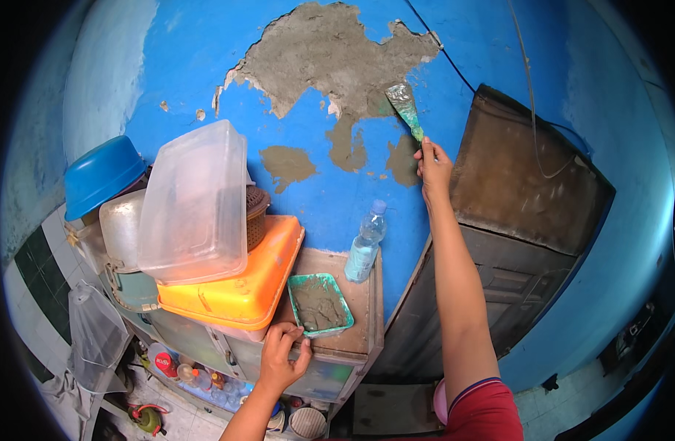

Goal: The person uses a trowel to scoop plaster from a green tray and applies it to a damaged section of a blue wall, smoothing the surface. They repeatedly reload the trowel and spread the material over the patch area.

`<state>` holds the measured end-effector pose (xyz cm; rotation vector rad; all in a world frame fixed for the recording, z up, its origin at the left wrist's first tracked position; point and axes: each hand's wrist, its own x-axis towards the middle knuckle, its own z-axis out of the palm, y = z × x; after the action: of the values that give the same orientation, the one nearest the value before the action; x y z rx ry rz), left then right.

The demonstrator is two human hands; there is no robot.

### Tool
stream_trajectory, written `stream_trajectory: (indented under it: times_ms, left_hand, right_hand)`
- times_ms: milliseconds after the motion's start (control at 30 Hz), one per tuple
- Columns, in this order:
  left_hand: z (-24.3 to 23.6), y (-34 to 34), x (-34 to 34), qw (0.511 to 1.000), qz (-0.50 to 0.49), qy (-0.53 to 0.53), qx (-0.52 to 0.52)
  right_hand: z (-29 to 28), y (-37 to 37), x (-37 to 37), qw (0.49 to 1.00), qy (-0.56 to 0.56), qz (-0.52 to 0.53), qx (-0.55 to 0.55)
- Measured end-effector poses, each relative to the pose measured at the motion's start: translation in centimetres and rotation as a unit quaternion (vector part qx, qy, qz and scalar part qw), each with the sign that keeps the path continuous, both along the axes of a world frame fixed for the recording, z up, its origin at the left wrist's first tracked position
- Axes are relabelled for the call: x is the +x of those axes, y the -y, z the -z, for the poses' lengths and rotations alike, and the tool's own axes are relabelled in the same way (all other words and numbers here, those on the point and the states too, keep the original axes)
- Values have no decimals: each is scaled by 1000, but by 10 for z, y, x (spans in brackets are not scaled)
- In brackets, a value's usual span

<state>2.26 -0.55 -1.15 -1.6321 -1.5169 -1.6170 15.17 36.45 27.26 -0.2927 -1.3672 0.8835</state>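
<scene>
Green-handled, the scraper [408, 114] sat gripped in the closed right hand [435, 167], its blade [401, 95] at the edge of a grey patch [315, 62]; the left hand [282, 358], half curled, had fingertips at the mortar tub's [329, 331] near corner, grip unclear, on the bench [364, 305].

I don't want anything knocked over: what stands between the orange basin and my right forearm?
In the head view, the green tray of grey paste and the clear bottle stand between the orange basin and right forearm.
</scene>
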Motion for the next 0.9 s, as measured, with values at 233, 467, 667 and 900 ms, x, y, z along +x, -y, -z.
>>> stream_trajectory:
  times_ms: [233,467,667,900]
  left_hand:
    - [3,4,-3,1000,-7,10,-2]
    - [2,-6,4,999,21,26,8]
    - [3,4,-1,999,-11,32,11]
    - [3,-3,-1,999,-1,41,13]
  right_hand:
    - [56,13,16,996,38,53,-53]
    - [83,150,87,961,241,122,61]
    - [114,237,88,836,490,109,221]
    - [126,247,88,755,575,113,295]
